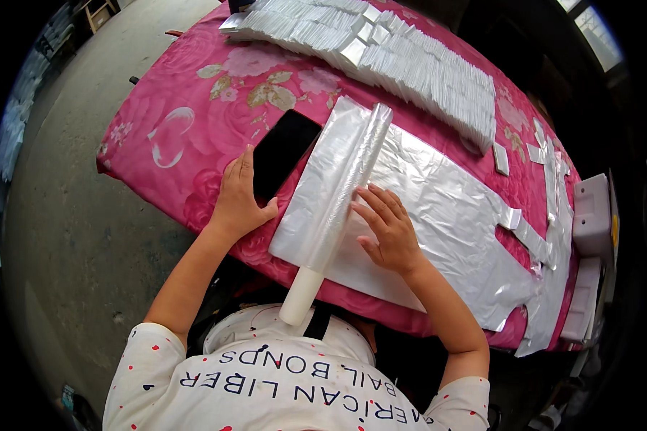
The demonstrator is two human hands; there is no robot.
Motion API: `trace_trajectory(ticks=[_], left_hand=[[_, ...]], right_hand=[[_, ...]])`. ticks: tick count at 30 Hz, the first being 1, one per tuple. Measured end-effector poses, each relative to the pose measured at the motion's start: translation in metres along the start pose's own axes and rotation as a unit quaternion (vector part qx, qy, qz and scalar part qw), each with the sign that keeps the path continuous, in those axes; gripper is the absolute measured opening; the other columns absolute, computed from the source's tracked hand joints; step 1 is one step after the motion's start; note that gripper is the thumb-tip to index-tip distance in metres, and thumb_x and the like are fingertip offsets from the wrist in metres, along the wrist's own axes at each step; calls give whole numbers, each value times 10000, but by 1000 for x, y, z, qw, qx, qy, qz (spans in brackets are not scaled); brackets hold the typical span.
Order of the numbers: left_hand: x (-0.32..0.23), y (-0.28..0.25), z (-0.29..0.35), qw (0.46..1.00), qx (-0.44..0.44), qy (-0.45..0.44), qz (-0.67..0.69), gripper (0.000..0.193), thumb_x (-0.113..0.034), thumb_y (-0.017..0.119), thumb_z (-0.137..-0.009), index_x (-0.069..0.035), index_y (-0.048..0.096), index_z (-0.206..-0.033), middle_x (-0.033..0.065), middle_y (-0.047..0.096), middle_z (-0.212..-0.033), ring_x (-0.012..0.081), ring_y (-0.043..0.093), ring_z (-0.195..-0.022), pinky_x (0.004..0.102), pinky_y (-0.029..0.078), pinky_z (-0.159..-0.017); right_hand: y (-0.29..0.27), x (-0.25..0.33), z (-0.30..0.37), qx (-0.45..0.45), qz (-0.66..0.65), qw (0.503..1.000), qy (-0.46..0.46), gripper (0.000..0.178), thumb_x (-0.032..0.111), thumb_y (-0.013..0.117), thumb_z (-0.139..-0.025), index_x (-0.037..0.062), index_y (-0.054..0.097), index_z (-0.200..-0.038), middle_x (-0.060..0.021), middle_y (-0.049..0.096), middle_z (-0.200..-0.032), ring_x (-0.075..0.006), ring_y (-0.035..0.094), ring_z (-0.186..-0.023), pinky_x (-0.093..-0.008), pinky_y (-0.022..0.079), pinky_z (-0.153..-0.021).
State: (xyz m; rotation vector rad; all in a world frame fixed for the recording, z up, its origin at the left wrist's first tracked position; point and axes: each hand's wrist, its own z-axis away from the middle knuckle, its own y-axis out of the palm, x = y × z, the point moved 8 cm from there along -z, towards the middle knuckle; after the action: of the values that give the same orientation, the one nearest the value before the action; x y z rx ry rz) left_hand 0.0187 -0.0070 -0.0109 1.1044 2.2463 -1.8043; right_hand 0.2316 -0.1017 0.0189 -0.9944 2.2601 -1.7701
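A roll of clear plastic film [346,190] on a white core [301,296] lies aslant over flat, whitish plastic bags [438,208]. The core's bare end sticks out past the near table edge toward my lap. My right hand [389,231] rests palm down on the bags, fingers spread, fingertips at the roll's right side. Left of the roll, a black smartphone [286,152] lies screen up and dark. My left hand [241,195] is at its lower left edge, thumb and fingers apart, not closed around it.
A pink flowered cloth [194,136] covers the table. Long rows of folded white plastic packets [381,57] stand along the far side. Cut-out bag handles and strips [546,208] lie at the right, beside pale plastic bins [593,215]. Grey concrete floor [86,201] shows at the left.
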Motion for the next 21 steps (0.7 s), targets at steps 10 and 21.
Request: trace_trajectory(ticks=[10,21], left_hand=[[15,-52,19,998,-46,30,-22,799,-163,647,-672,20,263,-1349,189,334,-1367,362,303,-1250,427,221,-1053],[-47,-26,95,955,216,-111,173,707,-176,744,-661,-1,386,-1245,150,538,-1065,214,577,-917,329,466,-789]], right_hand=[[29,13,-55,65,27,996,-51,585,415,469,-859,104,375,-1345,-79,324,-1415,-271,242,-1332,-426,169,-1090],[64,31,-112,-97,-34,990,95,621,247,523,-805,79,310,-1364,-184,239,-1428,-331,145,-1353,-431,97,-1095]])
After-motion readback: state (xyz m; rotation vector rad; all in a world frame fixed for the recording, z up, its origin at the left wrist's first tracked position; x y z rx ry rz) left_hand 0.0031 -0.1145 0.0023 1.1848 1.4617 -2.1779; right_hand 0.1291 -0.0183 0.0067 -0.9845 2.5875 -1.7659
